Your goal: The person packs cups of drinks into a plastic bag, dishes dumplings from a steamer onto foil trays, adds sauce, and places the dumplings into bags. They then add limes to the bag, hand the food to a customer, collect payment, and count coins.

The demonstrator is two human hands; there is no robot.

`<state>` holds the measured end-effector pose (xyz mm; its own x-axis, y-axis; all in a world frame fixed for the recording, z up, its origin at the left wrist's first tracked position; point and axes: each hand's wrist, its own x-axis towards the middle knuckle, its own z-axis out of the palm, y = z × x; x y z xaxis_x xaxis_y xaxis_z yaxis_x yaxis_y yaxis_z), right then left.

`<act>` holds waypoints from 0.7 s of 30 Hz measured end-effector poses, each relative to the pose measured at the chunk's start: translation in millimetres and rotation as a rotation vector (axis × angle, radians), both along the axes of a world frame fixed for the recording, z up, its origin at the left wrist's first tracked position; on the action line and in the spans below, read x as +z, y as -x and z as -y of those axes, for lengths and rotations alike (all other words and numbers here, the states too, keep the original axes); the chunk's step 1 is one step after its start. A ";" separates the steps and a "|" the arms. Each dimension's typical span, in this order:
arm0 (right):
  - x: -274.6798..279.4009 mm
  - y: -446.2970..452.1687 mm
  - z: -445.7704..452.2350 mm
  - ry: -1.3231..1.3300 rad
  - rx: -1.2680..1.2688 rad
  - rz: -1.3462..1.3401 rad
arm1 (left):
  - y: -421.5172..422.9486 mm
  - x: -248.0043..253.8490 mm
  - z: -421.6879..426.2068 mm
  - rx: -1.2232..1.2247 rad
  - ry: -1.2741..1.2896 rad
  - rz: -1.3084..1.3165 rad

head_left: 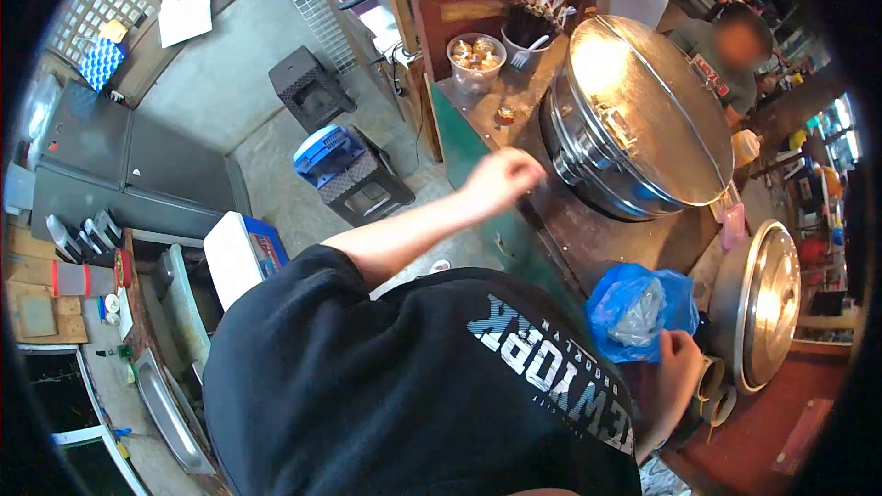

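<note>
My left hand (pixel 503 178) is over the front edge of the brown counter, just left of the big round steel pot (pixel 588 161). Its fingers are curled together, and what lies in them, if anything, is hidden. Further right, my right hand (pixel 680 360) has its fingers bent in at the edge of a blue plastic bag (pixel 602 308). A bunched clear plastic bag (pixel 637 310) lies in the blue one. The steel pot carries a flat metal lid (pixel 648 101) with a thin rod or wire across it.
A second lidded pot (pixel 770 308) stands at the right. Behind my left hand are a tub of wrapped items (pixel 476 64), a container of sticks (pixel 528 32) and a small jar (pixel 505 115). Dark stools (pixel 308 87) stand on the floor. Another person (pixel 735 46) is beyond the pot.
</note>
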<state>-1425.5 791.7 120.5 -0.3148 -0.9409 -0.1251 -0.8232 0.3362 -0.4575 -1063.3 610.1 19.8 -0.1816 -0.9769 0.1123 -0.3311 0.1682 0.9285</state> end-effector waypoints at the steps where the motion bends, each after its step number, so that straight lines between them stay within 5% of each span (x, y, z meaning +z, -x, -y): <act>1: 16.8 -9.2 -2.9 0.093 0.003 0.010 | -26.7 -12.5 16.2 0.115 -0.035 0.001; 2: 27.8 -20.7 -4.4 0.187 0.005 0.017 | -51.0 -14.2 26.6 0.195 -0.050 -0.076; 6: 38.6 -79.1 19.7 0.269 0.133 0.251 | -108.1 -14.0 82.4 0.400 0.159 0.317; 11: 30.4 -156.4 51.6 0.207 0.408 0.184 | -109.9 0.1 136.6 0.306 0.369 0.427; 14: 12.3 -181.3 57.4 0.104 0.410 0.123 | -82.8 -29.6 138.3 -0.104 0.238 0.603; 21: -23.0 -190.0 35.7 0.050 0.241 0.138 | -60.4 -105.2 166.2 -0.106 0.420 0.829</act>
